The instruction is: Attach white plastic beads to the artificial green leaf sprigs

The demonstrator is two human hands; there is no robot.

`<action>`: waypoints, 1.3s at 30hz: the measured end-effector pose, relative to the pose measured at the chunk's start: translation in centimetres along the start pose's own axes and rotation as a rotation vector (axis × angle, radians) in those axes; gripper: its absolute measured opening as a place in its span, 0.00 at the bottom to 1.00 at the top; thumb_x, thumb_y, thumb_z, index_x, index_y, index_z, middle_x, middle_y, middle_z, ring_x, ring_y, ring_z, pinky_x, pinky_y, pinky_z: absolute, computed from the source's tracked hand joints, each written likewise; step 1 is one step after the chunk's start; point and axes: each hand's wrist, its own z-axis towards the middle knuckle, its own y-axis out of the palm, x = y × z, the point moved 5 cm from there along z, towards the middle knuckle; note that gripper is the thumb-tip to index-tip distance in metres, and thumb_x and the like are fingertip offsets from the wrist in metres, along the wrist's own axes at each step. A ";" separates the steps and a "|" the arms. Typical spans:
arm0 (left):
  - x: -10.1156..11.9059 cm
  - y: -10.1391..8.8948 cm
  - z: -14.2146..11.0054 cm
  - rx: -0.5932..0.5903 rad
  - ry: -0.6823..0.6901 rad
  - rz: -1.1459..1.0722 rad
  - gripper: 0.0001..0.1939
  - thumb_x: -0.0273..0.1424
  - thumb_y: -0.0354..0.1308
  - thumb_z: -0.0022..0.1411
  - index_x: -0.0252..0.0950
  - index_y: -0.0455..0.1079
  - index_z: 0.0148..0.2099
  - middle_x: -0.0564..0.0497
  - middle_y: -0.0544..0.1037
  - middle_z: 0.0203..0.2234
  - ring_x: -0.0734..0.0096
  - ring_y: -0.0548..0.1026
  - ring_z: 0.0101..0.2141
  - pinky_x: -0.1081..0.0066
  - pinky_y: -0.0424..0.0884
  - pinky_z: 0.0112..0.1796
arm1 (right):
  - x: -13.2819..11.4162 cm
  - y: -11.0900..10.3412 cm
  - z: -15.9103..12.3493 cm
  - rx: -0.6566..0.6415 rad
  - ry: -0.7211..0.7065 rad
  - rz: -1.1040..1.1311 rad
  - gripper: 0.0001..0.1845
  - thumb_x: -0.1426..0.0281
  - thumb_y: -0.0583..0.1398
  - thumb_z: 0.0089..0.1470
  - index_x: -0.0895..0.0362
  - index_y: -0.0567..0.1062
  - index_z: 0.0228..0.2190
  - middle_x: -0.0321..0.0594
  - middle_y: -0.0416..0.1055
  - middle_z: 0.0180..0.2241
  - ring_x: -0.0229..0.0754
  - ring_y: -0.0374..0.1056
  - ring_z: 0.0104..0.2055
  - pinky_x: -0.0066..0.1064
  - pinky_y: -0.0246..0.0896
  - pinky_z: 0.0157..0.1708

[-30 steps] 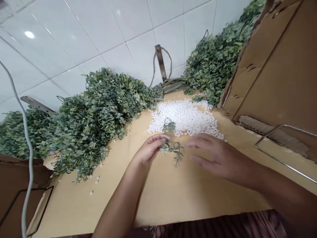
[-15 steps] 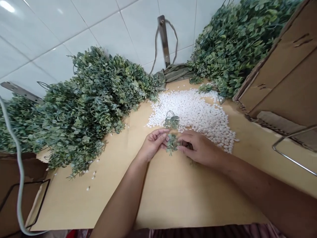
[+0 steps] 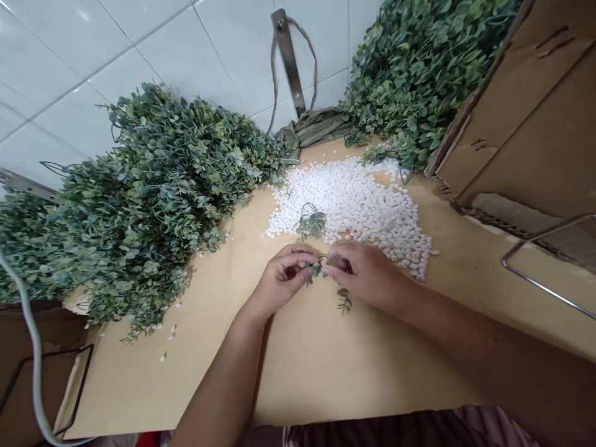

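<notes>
My left hand [image 3: 285, 279] pinches a small artificial leaf sprig [image 3: 315, 268] between thumb and fingers. Close beside it, my right hand [image 3: 363, 270] has its thumb and fingers closed on the same sprig, near its thin dark stem. Part of the sprig is hidden behind the fingers, and a leafy end [image 3: 344, 300] hangs below my right hand. Just beyond both hands, another leafy sprig [image 3: 311, 223] with a looped stem lies at the edge of a spread of small white pieces [image 3: 354, 195].
A large heap of artificial greenery [image 3: 153, 205] covers the left side, and another heap [image 3: 419, 81] stands at the back right. A cardboard box [image 3: 526, 118] rises at the right, by a metal wire frame [image 3: 549, 285]. A white cable [image 3: 33, 347] hangs at the left.
My right hand has come left from apart to meet my left hand and closed on the sprig. The sprig has been turned between the fingers. The camera view has shifted.
</notes>
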 end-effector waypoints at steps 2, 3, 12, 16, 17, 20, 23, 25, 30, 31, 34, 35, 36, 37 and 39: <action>0.1 -0.2 0.0 0.071 0.016 0.049 0.07 0.34 0.64 0.50 0.38 0.77 0.32 0.46 0.71 0.36 0.70 0.71 0.34 0.73 0.71 0.31 | 0.0 0.1 0.0 -0.063 0.019 0.060 0.05 0.73 0.60 0.49 0.58 0.71 0.23 0.31 0.60 0.18 0.34 0.57 0.21 0.26 0.50 0.23; 0.2 -0.4 0.0 0.115 0.019 0.058 0.06 0.34 0.64 0.49 0.39 0.77 0.31 0.46 0.71 0.36 0.69 0.71 0.36 0.72 0.71 0.33 | 0.0 0.2 -0.1 -0.105 0.025 0.095 0.05 0.72 0.59 0.49 0.58 0.71 0.23 0.30 0.59 0.16 0.33 0.56 0.20 0.26 0.49 0.22; 0.9 0.1 -0.5 0.167 -0.129 -0.373 0.11 0.35 0.69 0.42 0.36 0.72 0.25 0.54 0.71 0.23 0.76 0.67 0.25 0.74 0.65 0.31 | -0.5 -0.7 0.0 -0.324 -0.011 0.665 0.13 0.61 0.58 0.49 0.59 0.70 0.23 0.30 0.58 0.17 0.31 0.53 0.17 0.24 0.48 0.17; 1.0 1.4 -0.8 0.072 -0.142 -0.432 0.12 0.36 0.69 0.43 0.35 0.71 0.24 0.53 0.72 0.21 0.74 0.69 0.26 0.73 0.65 0.32 | 0.4 -2.0 0.6 0.054 0.043 0.677 0.11 0.63 0.60 0.45 0.57 0.66 0.22 0.30 0.59 0.19 0.32 0.56 0.20 0.25 0.53 0.21; 1.0 1.9 -0.8 0.045 -0.149 -0.425 0.12 0.36 0.69 0.43 0.35 0.71 0.24 0.53 0.72 0.21 0.74 0.68 0.26 0.73 0.64 0.31 | 0.4 -1.8 0.7 0.092 0.028 0.655 0.10 0.64 0.60 0.44 0.58 0.67 0.22 0.31 0.61 0.20 0.33 0.57 0.22 0.25 0.54 0.23; 0.6 2.7 -0.8 0.048 -0.188 -0.430 0.12 0.36 0.68 0.44 0.35 0.71 0.25 0.54 0.71 0.21 0.77 0.67 0.24 0.75 0.63 0.29 | 0.1 -0.4 0.5 0.075 -0.019 0.580 0.08 0.65 0.57 0.47 0.58 0.68 0.25 0.36 0.65 0.24 0.36 0.61 0.27 0.28 0.57 0.27; 0.0 2.6 -0.4 0.159 -0.211 -0.472 0.12 0.36 0.69 0.43 0.35 0.70 0.26 0.55 0.70 0.20 0.79 0.65 0.24 0.76 0.62 0.28 | -0.1 0.8 0.2 0.049 -0.039 0.540 0.10 0.65 0.53 0.53 0.58 0.67 0.26 0.36 0.65 0.25 0.38 0.62 0.28 0.28 0.57 0.28; -0.4 2.3 -0.2 0.216 -0.230 -0.479 0.12 0.36 0.69 0.42 0.35 0.71 0.27 0.55 0.70 0.21 0.79 0.65 0.24 0.76 0.62 0.28 | -0.1 1.3 0.1 0.000 -0.025 0.542 0.12 0.63 0.52 0.55 0.57 0.67 0.27 0.35 0.65 0.24 0.37 0.61 0.27 0.28 0.56 0.27; 0.7 1.0 -0.8 0.244 -0.209 -0.271 0.12 0.37 0.67 0.45 0.35 0.74 0.31 0.53 0.74 0.23 0.76 0.68 0.26 0.75 0.64 0.31 | -0.1 0.7 0.0 -0.009 -0.015 0.414 0.11 0.65 0.51 0.56 0.58 0.68 0.29 0.35 0.63 0.23 0.37 0.59 0.26 0.29 0.53 0.26; 1.3 0.7 -1.1 0.228 -0.188 -0.171 0.12 0.37 0.66 0.47 0.35 0.74 0.31 0.52 0.75 0.25 0.74 0.69 0.28 0.73 0.65 0.32 | -0.1 0.4 0.0 0.013 -0.027 0.387 0.11 0.65 0.51 0.56 0.58 0.68 0.28 0.35 0.63 0.23 0.38 0.59 0.26 0.29 0.53 0.27; 2.8 0.8 -2.4 0.117 -0.105 0.138 0.11 0.36 0.64 0.50 0.36 0.74 0.35 0.48 0.76 0.31 0.69 0.72 0.33 0.70 0.67 0.36 | 0.0 -0.6 0.2 0.082 -0.053 0.364 0.11 0.66 0.51 0.56 0.58 0.68 0.26 0.35 0.63 0.23 0.38 0.60 0.27 0.29 0.53 0.28; 3.1 1.1 -2.7 0.064 -0.073 0.234 0.11 0.36 0.64 0.50 0.36 0.74 0.37 0.48 0.76 0.33 0.68 0.72 0.35 0.69 0.67 0.37 | 0.1 -0.8 0.2 0.090 -0.057 0.367 0.11 0.66 0.51 0.55 0.58 0.68 0.26 0.35 0.63 0.23 0.38 0.60 0.27 0.29 0.53 0.28; 3.3 1.6 -3.0 0.009 -0.043 0.326 0.12 0.35 0.64 0.50 0.37 0.74 0.38 0.47 0.76 0.34 0.67 0.72 0.36 0.69 0.67 0.38 | 0.1 -1.0 0.3 0.077 -0.062 0.369 0.10 0.67 0.52 0.55 0.58 0.68 0.26 0.35 0.64 0.23 0.38 0.60 0.27 0.28 0.53 0.27; 3.3 2.1 -3.3 -0.040 -0.020 0.412 0.12 0.34 0.63 0.51 0.37 0.74 0.39 0.47 0.75 0.34 0.66 0.72 0.36 0.68 0.67 0.38 | 0.1 -1.0 0.3 0.043 -0.068 0.364 0.09 0.68 0.53 0.54 0.58 0.69 0.26 0.35 0.64 0.23 0.37 0.61 0.27 0.28 0.53 0.27; 2.9 2.9 -3.5 -0.098 -0.003 0.539 0.07 0.32 0.61 0.53 0.36 0.73 0.36 0.47 0.75 0.32 0.68 0.72 0.33 0.69 0.67 0.35 | -0.2 -0.8 0.1 -0.064 -0.103 0.319 0.07 0.71 0.53 0.52 0.58 0.69 0.25 0.36 0.65 0.24 0.37 0.61 0.26 0.28 0.54 0.27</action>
